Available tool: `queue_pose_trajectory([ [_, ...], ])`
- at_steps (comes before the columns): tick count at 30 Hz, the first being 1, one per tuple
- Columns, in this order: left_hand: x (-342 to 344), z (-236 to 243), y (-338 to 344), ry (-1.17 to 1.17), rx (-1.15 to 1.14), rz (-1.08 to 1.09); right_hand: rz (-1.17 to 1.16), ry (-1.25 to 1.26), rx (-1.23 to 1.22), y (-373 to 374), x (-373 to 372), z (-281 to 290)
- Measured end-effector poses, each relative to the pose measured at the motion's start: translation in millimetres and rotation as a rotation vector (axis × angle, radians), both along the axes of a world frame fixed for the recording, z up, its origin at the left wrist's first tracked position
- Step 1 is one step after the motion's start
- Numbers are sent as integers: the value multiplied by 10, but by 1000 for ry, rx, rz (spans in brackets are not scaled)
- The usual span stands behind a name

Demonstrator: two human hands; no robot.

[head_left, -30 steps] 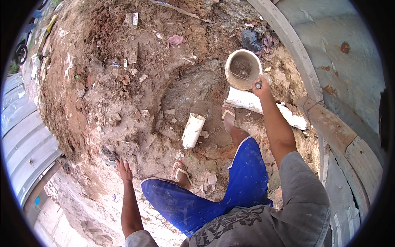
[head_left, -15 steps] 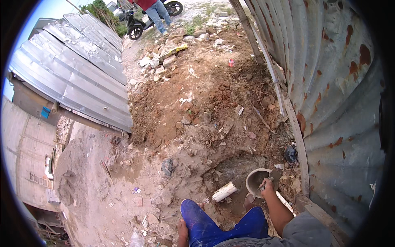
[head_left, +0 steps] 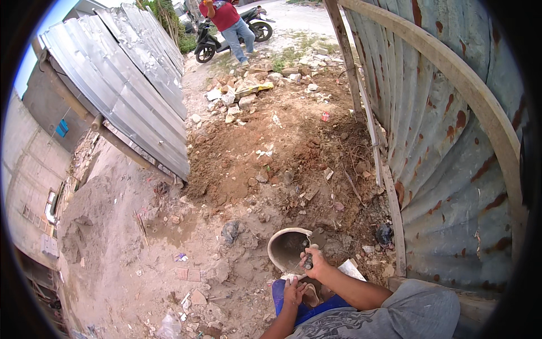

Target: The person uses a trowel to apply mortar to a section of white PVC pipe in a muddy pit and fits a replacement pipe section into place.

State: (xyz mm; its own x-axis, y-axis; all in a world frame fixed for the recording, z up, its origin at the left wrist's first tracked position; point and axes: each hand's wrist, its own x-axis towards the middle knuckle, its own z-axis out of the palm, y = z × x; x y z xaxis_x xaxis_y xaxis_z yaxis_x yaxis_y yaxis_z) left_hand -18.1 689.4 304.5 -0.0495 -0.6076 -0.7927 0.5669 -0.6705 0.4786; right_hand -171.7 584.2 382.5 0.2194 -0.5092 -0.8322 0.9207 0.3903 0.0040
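Note:
A round bucket [head_left: 271,246] with a pale rim and grey, wet-looking contents stands just in front of my knees. My right hand [head_left: 317,264] is closed around the dark handle of a trowel [head_left: 307,260], held at the bucket's right side; its blade is hard to make out here. At the near edge of the bucket, my left hand [head_left: 293,291] has its fingers bent over the pale rim, beside my blue-clad knee. Part of that grip is hard to see. A white flat piece [head_left: 353,269] shows beyond my right forearm.
Rusty corrugated sheeting [head_left: 429,147] on a wooden frame rises close on my right. Another metal sheet wall [head_left: 118,85] stands left. Rubble [head_left: 243,93], a dark plastic bag [head_left: 384,234] and a grey one [head_left: 230,231] lie around. A person [head_left: 228,22] stands by a motorbike [head_left: 207,47].
The bucket has shifted left, in front of my knees. My right hand has moved left with the trowel. My left hand has come from beside my knee to the rim. The white pipe is no longer plainly visible.

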Motion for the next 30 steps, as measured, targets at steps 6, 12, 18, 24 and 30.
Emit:
queue_pose_trajectory([
  [6, 370, -286, -140, 147, 72, 24, 66, 0, -10, 28, 336, 95],
  [12, 578, -698, 58, 48, 116, 85, 157, -34, 5, 261, 400, 28],
  [18, 186, 175, -151, -712, 217, -113, 193, 263, 80, 740, -277, -534],
  [24, 1731, -1037, 209, -1349, 352, -798, 465, 448, 389, 1211, -875, -1428],
  [30, 2035, -875, 263, -1630, 72, -1695, 458, 379, 661, 2430, -2699, -2767],
])
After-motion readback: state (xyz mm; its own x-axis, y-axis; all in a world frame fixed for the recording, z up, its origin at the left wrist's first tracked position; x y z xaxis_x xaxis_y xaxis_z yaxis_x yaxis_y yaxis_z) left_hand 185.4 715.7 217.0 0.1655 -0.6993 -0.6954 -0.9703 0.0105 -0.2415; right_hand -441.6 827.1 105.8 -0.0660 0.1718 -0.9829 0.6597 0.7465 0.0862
